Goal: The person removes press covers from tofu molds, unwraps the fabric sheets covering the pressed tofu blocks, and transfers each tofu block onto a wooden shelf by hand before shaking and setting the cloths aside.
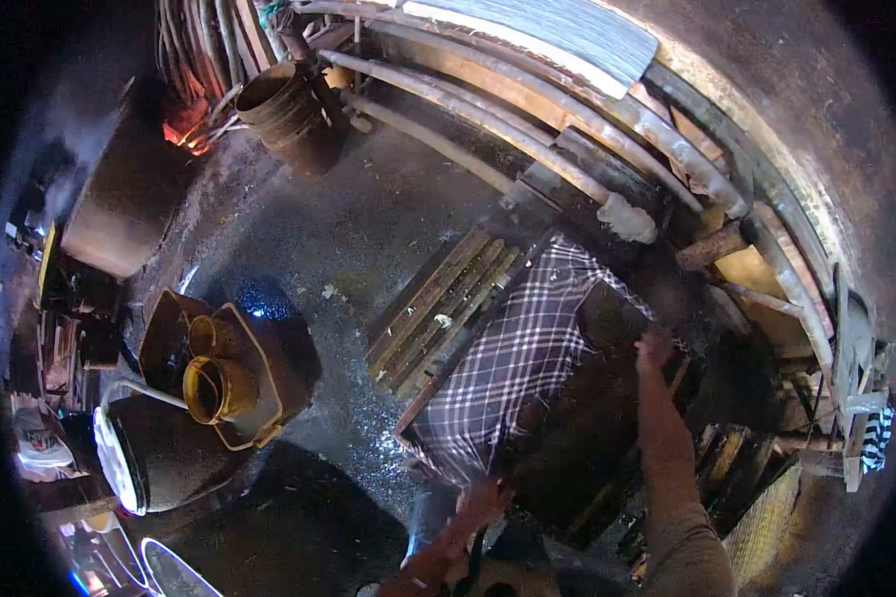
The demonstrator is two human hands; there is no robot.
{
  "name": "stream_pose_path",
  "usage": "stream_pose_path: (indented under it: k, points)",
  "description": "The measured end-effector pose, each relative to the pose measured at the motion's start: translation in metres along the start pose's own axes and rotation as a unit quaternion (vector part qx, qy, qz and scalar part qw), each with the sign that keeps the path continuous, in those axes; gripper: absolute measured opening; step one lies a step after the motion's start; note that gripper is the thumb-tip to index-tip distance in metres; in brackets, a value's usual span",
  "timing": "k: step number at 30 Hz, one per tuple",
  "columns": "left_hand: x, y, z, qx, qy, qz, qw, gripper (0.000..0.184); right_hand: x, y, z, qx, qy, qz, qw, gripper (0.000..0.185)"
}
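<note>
A dark plaid cloth with white lines lies spread over what looks like a low wooden frame or box, partly hidden beneath it. At the cloth's near end my left hand is closed on its edge. Farther to the right, my right hand grips a twisted corner of the same cloth, and a strip of it runs from there up to the far end. Dark shadow between my arms hides the right side of the frame.
Wooden slats lie just left of the cloth. Brown buckets sit in a tub beside a large dark drum. At the far left a fire burns near a metal bucket. Long poles line the wall.
</note>
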State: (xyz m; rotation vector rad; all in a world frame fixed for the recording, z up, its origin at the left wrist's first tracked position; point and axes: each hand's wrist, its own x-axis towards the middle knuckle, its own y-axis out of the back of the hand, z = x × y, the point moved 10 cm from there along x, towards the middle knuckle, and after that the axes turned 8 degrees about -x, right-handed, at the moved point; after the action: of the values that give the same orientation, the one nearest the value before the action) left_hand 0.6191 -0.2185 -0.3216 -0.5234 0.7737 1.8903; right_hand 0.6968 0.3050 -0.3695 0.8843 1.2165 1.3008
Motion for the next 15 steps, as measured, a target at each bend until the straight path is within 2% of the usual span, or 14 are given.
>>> stream_pose_path:
  k: [3, 4, 5, 6, 8, 10, 11, 12, 13, 15]
  points:
    - [0.039, 0.061, 0.065, 0.223, -0.007, -0.042, 0.974, 0.036, -0.048, 0.047, 0.103, 0.179, -0.029, 0.124, 0.976, 0.047]
    - [0.049, 0.109, 0.090, 0.189, -0.007, 0.090, 0.978, 0.037, -0.066, 0.050, 0.134, 0.229, -0.035, 0.139, 0.963, 0.047]
    - [0.068, 0.136, 0.110, 0.203, -0.079, 0.153, 0.964, 0.039, -0.086, 0.041, 0.163, 0.277, -0.044, 0.135, 0.950, 0.047]
    - [0.086, 0.163, 0.121, 0.165, -0.235, 0.300, 0.910, 0.043, -0.110, 0.020, 0.190, 0.321, -0.057, 0.112, 0.939, 0.047]
    - [0.146, 0.181, 0.097, 0.192, -0.289, 0.330, 0.878, 0.054, -0.171, -0.044, 0.229, 0.407, -0.098, 0.013, 0.908, 0.047]
    - [0.196, 0.184, 0.071, 0.177, -0.182, 0.250, 0.934, 0.061, -0.251, -0.109, 0.248, 0.482, -0.154, -0.105, 0.856, 0.047]
    - [0.218, 0.173, 0.043, 0.142, -0.075, 0.151, 0.975, 0.064, -0.294, -0.136, 0.250, 0.514, -0.186, -0.167, 0.821, 0.048]
    - [0.234, 0.165, 0.031, 0.142, -0.137, 0.135, 0.971, 0.064, -0.331, -0.156, 0.251, 0.539, -0.211, -0.220, 0.785, 0.048]
    - [0.232, 0.162, 0.035, 0.148, -0.138, 0.134, 0.970, 0.064, -0.364, -0.172, 0.249, 0.559, -0.229, -0.271, 0.749, 0.048]
    - [0.226, 0.179, 0.028, 0.246, 0.029, 0.244, 0.938, 0.060, -0.405, -0.191, 0.247, 0.586, -0.241, -0.343, 0.693, 0.048]
